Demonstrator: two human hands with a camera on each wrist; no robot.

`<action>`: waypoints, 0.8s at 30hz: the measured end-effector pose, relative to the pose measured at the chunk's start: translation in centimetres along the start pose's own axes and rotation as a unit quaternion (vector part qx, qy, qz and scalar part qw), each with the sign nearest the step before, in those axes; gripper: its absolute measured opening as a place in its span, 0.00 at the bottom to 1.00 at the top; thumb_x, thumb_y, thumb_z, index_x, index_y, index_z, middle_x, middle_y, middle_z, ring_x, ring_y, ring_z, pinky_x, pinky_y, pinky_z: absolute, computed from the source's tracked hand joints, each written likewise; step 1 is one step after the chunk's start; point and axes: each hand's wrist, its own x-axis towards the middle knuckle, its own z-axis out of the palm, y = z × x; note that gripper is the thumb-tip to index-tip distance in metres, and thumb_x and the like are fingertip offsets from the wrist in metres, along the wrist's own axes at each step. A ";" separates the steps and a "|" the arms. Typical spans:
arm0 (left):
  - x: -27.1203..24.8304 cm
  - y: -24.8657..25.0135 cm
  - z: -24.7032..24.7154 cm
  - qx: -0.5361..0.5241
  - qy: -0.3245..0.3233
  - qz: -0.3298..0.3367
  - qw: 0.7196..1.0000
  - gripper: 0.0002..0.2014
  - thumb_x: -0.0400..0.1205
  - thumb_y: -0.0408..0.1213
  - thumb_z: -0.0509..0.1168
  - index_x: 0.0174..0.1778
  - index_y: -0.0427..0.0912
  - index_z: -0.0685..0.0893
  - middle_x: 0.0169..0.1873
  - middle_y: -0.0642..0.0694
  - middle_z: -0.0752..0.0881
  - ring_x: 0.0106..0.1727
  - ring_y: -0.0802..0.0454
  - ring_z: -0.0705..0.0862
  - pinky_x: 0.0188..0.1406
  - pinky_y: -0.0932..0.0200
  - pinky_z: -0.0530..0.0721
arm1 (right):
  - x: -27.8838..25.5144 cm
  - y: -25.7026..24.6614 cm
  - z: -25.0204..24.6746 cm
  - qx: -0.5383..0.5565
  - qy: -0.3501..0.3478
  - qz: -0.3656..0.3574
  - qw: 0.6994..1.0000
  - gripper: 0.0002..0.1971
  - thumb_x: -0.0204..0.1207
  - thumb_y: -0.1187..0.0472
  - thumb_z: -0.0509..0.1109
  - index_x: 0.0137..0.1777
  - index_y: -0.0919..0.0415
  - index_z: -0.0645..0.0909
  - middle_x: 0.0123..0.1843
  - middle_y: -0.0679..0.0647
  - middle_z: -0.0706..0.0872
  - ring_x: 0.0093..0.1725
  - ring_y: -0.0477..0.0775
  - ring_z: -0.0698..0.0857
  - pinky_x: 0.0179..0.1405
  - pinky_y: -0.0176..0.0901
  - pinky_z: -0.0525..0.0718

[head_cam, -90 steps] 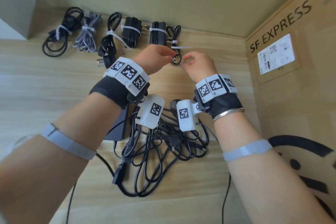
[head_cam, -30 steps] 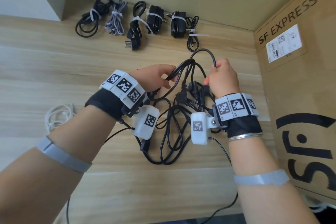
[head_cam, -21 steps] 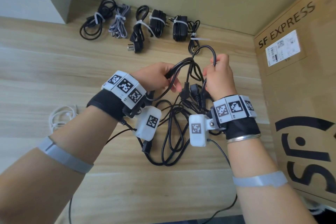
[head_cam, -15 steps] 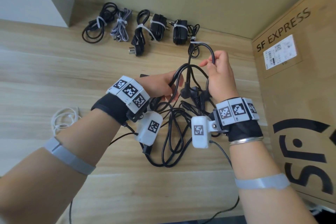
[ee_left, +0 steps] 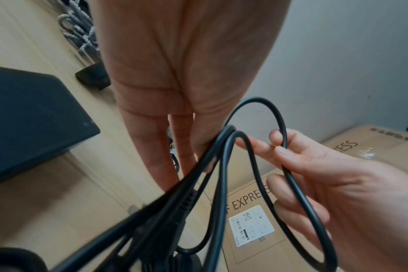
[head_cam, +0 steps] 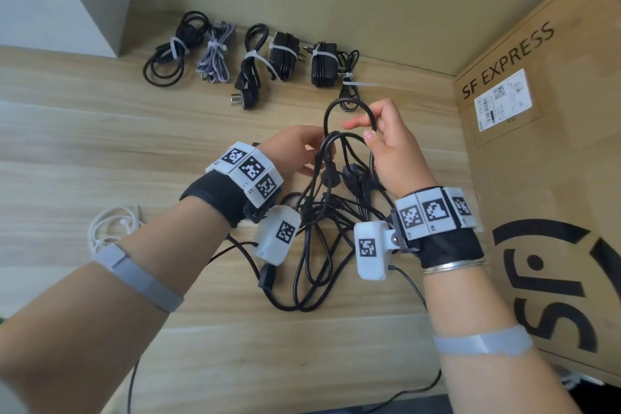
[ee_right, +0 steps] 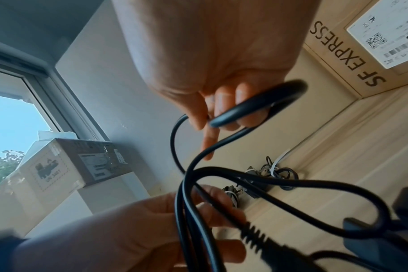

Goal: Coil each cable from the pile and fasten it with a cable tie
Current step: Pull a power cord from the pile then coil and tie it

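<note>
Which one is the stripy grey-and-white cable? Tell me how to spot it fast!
Look at the far edge of the wooden table, where a row of tied bundles lies along the wall. Count from the left: it is the second bundle, the braided cable, just right of a big round black coil. Every other bundle in the row is plain black; only this one is pale and woven.

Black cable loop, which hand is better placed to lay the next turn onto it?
Right. The right hand already pinches a free loop of the black cable raised above the bunch, which the left hand grips, anchoring it.
</note>
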 end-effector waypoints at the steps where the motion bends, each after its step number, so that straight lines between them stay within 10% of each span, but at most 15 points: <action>1: 0.1 -0.1 0.0 0.026 0.011 0.015 0.999 0.11 0.82 0.23 0.56 0.49 0.42 0.80 0.45 0.46 0.84 0.48 0.49 0.84 0.42 0.64 0.87 | 0.0 0.1 -0.1 -0.003 -0.003 0.005 1.000 0.10 0.81 0.69 0.54 0.51 0.52 0.65 0.56 0.40 0.85 0.61 0.54 0.81 0.65 0.55 0.74; 10: 0.8 -0.1 0.4 0.034 0.120 0.116 0.985 0.04 0.87 0.33 0.50 0.49 0.41 0.69 0.32 0.59 0.72 0.30 0.69 0.74 0.31 0.76 0.73 | 0.4 0.5 -0.7 -0.049 0.002 0.040 0.998 0.09 0.78 0.69 0.56 0.46 0.52 0.65 0.54 0.44 0.85 0.47 0.45 0.82 0.47 0.40 0.75; 15: 1.6 -0.1 0.2 0.066 0.160 0.191 0.966 0.05 0.85 0.29 0.52 0.46 0.40 0.70 0.34 0.57 0.71 0.35 0.67 0.70 0.37 0.74 0.68 | 0.4 0.4 -1.0 -0.081 0.004 0.022 0.996 0.09 0.73 0.72 0.57 0.46 0.58 0.63 0.56 0.45 0.84 0.20 0.40 0.72 0.29 0.40 0.66; 24: 1.4 0.3 -0.4 0.140 0.237 0.244 0.930 0.09 0.84 0.28 0.53 0.49 0.36 0.80 0.41 0.49 0.75 0.43 0.52 0.71 0.43 0.71 0.68 | 0.7 0.7 -1.2 -0.105 0.043 0.030 0.993 0.05 0.76 0.69 0.54 0.45 0.58 0.66 0.42 0.55 0.87 0.35 0.44 0.82 0.37 0.46 0.80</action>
